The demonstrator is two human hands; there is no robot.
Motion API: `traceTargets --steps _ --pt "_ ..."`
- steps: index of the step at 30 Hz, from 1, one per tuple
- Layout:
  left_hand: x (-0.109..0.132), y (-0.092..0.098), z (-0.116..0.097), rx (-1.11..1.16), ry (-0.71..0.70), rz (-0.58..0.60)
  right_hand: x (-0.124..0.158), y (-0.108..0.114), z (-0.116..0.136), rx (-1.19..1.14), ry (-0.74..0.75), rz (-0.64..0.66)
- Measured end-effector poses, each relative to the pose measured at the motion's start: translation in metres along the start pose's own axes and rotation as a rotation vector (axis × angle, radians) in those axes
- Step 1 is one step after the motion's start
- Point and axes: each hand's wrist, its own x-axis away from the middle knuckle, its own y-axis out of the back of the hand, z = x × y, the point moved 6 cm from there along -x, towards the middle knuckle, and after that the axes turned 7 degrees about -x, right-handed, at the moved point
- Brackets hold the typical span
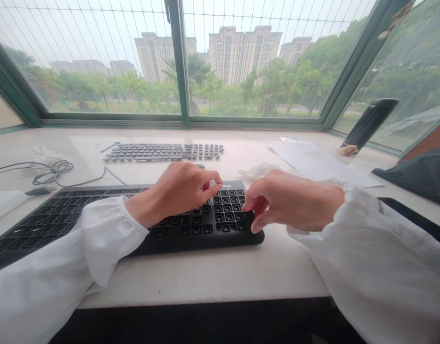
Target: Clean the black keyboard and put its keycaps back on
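Note:
A black keyboard [201, 241] lies on the white sill, its key sockets bare of keycaps. My left hand [180, 188] reaches over it from the left, thumb and forefinger pinched together above the top of the number pad. Whatever sits between those fingertips, if anything, is too small to make out. At the keyboard's right edge, my right hand [291, 198] has its curled fingers and thumb against the frame, gripping it. Behind the keyboard, loose dark keycaps [166, 152] are laid out in rows like a keyboard layout.
A coiled black cable [57, 172] and crumpled clear plastic [48, 155] lie at left. White paper sheets [316, 160] are at back right. A dark upright object [372, 122] leans by the window [186, 86]. Dark cloth [420, 174] lies far right.

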Motion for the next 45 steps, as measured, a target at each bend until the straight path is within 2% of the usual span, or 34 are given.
traceTargets --steps 14,20,24,29,34,39,45 --pt "-0.001 0.002 -0.003 0.002 0.003 0.005 -0.004 -0.001 -0.002 0.002 0.038 -0.011" --pt "-0.001 0.009 -0.009 -0.038 -0.035 -0.017 -0.010 0.000 -0.012 -0.126 0.022 0.060" --pt "0.000 0.013 -0.015 -0.051 -0.064 -0.033 -0.013 0.002 -0.017 -0.177 0.069 0.107" --pt "0.003 0.014 -0.022 -0.058 -0.094 -0.035 -0.016 0.003 -0.021 -0.180 0.108 0.102" --pt "0.006 0.014 -0.039 0.068 -0.231 0.023 -0.019 0.000 -0.024 -0.214 0.098 0.164" --pt "0.013 0.012 -0.058 0.174 -0.382 0.083 -0.023 -0.005 -0.030 -0.360 0.065 0.255" --pt "0.014 0.009 -0.062 0.278 -0.396 0.094 -0.031 -0.009 -0.040 -0.495 0.110 0.334"
